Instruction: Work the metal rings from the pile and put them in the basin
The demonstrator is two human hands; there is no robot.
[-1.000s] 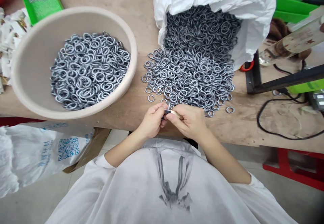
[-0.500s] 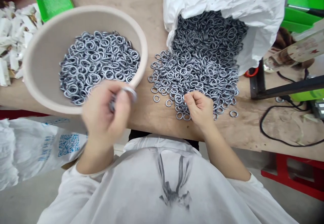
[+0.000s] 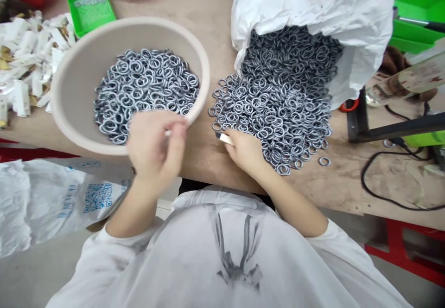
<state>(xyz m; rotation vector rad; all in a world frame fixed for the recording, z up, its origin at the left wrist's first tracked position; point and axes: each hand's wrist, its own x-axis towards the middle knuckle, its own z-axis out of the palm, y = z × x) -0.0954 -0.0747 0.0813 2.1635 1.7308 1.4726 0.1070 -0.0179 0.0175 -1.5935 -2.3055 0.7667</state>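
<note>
My left hand [image 3: 156,145] is over the near rim of a beige plastic basin [image 3: 74,129], its fingers curled closed. It is smeared by motion; a small pale spot shows between thumb and fingers, but what it is I cannot make out. In the basin lies a heap of grey metal rings [image 3: 149,83]. My right hand [image 3: 245,150] is closed at the near left edge of a loose pile of rings [image 3: 271,108] on the table. Between its thumb and fingers sticks out a small white piece with a dark end [image 3: 226,138].
A white sack [image 3: 313,2] lies open behind the pile, full of rings. White pieces [image 3: 24,43] are heaped at the left, beside a green tray [image 3: 92,13]. To the right are a dark metal frame [image 3: 358,122], a black cable [image 3: 368,187] and green bins [image 3: 417,11].
My right hand has moved left along the pile's near edge, and a white piece now shows in it. The ring seen at my left fingertips no longer shows. The view has shifted slightly.
</note>
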